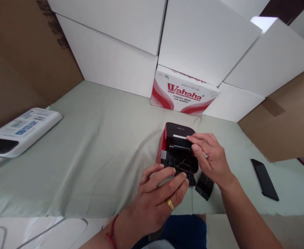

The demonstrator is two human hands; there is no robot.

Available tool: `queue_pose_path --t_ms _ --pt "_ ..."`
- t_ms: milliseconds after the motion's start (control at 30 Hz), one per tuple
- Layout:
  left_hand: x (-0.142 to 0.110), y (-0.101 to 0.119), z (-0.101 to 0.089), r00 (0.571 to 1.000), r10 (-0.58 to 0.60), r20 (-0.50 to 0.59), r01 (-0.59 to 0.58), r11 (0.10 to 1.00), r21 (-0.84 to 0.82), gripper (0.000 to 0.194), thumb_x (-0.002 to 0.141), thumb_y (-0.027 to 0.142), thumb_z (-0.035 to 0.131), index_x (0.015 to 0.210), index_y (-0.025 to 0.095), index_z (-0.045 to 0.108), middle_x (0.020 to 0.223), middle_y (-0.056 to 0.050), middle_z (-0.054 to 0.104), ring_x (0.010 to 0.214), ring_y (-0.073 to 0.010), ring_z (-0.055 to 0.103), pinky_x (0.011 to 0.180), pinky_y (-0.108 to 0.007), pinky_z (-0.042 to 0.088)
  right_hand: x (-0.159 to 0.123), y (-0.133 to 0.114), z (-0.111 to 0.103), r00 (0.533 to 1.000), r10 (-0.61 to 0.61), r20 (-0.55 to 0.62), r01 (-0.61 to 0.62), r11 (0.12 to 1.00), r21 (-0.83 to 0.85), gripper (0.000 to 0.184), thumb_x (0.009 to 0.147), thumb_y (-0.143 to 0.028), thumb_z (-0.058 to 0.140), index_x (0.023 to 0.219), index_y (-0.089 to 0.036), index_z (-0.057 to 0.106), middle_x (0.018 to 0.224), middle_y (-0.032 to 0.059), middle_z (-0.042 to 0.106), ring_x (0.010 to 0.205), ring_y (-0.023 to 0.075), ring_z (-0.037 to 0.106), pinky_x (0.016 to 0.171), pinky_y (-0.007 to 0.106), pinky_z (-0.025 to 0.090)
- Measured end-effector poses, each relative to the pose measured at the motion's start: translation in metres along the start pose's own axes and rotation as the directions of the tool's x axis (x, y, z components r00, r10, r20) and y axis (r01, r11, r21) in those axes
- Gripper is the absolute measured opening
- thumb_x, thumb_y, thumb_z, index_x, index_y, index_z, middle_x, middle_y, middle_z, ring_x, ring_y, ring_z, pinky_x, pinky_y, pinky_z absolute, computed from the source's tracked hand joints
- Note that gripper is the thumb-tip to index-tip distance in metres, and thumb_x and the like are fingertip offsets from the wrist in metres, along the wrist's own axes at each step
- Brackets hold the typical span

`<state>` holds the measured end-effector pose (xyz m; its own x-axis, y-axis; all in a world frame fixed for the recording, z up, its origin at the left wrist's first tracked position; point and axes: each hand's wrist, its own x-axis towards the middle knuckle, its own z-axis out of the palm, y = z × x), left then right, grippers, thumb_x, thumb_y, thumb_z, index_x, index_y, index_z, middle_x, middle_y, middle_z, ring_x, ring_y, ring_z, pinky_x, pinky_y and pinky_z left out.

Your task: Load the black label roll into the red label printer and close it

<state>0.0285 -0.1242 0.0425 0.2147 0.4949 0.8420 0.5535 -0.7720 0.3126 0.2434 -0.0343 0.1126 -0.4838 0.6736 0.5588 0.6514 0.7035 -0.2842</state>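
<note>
A small red and black machine stands on the cloth with its dark inside exposed towards me. My left hand, a gold ring on one finger, lies over its near edge; the fingertips press on the black front part and the thumb is hidden. At the upper lip of the opening, the bent fingers of my right hand are closed at the right end of a thin white strip. Whether that strip is loose or part of the machine, I cannot tell. A loose black piece lies beside the machine, below my right wrist.
A Wahaha water carton stands behind the machine against white boxes. Far left lies a white device with a dark display. At right are a black phone-like slab and a cardboard wall. The pale green cloth covers the table.
</note>
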Motion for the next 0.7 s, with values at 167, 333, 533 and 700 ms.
queue_pose_path --t_ms 167,333,533,700 --pt "0.006 -0.011 0.002 1.0 0.003 0.003 -0.003 1.0 0.02 0.028 0.1 0.008 0.063 0.119 0.022 0.076 0.111 0.0 0.088 0.112 -0.0201 0.07 0.121 -0.036 0.041 -0.026 -0.005 0.012 1.0 -0.02 -0.01 0.021 0.998 0.051 0.03 0.108 -0.021 0.058 0.13 -0.022 0.079 0.117 0.0114 0.08 0.106 0.0234 0.072 0.091 0.043 0.06" --pt "0.019 -0.05 -0.002 0.991 -0.137 0.011 0.137 0.982 -0.131 0.045 0.108 0.026 0.057 0.154 0.024 0.055 0.139 -0.01 0.079 0.135 -0.0228 0.069 0.122 -0.042 0.045 -0.032 -0.004 0.023 0.996 -0.009 -0.094 0.015 0.998 0.064 0.031 0.107 -0.018 0.057 0.128 -0.022 0.08 0.111 0.01 0.081 0.098 0.0221 0.073 0.086 0.042 0.059" --pt "0.019 -0.091 0.002 0.967 -0.173 0.187 0.226 0.923 -0.313 0.048 0.115 0.027 0.042 0.162 0.028 0.046 0.13 -0.009 0.083 0.126 -0.0244 0.075 0.116 -0.046 0.045 -0.036 -0.003 0.032 0.99 -0.007 -0.143 0.022 0.994 0.108 0.035 0.106 -0.012 0.056 0.131 -0.022 0.078 0.111 0.0083 0.081 0.101 0.0216 0.074 0.086 0.04 0.056" --pt "0.009 -0.088 0.005 0.966 -0.181 0.182 0.23 0.925 -0.302 0.044 0.112 0.024 0.049 0.156 0.028 0.052 0.131 -0.01 0.082 0.124 -0.0255 0.076 0.104 -0.044 0.05 -0.041 -0.002 0.038 0.985 0.024 -0.173 -0.001 0.991 0.132 0.036 0.106 -0.012 0.054 0.13 -0.023 0.078 0.111 0.007 0.081 0.101 0.0217 0.074 0.088 0.041 0.055"
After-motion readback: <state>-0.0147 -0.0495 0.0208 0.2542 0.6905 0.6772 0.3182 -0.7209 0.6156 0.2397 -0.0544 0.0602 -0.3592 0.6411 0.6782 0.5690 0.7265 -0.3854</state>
